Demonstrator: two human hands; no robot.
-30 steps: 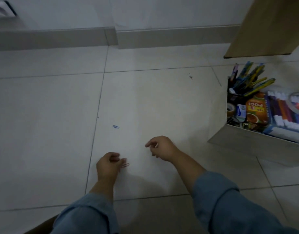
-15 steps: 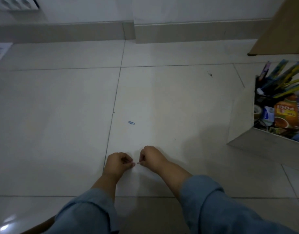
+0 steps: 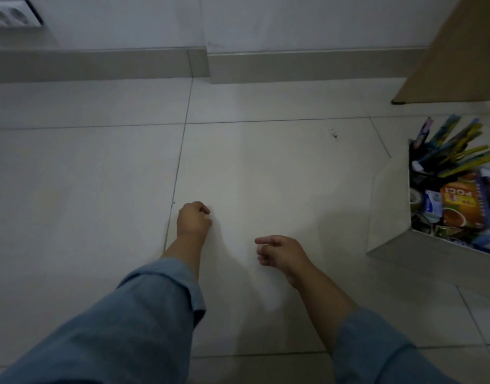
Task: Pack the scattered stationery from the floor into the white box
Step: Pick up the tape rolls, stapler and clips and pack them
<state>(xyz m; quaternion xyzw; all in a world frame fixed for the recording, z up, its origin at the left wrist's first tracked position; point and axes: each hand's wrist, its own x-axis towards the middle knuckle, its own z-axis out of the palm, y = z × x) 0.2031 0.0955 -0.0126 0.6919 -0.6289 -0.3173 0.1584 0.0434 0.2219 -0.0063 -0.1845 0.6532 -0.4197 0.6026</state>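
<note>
Two hands: fingers curled; any hold could not be told.
Left hand (image 3: 194, 221): pressed to floor (image 3: 72, 189).
Right hand (image 3: 278, 252): nearer white box (image 3: 388, 212), which lay rightward.

both arms wear long sleeves of a soft, muted blue cloth, rather like thin denim or chambray. the left sleeve (image 3: 133, 328) ends in a wide turned-back cuff with a loose corner of cloth at its edge, well short of the left hand (image 3: 193, 218), so the forearm shows. the right sleeve (image 3: 376, 353) is bunched in soft folds higher up the arm, leaving a longer bare stretch to the right hand (image 3: 280, 252). both hands are bare.
</note>
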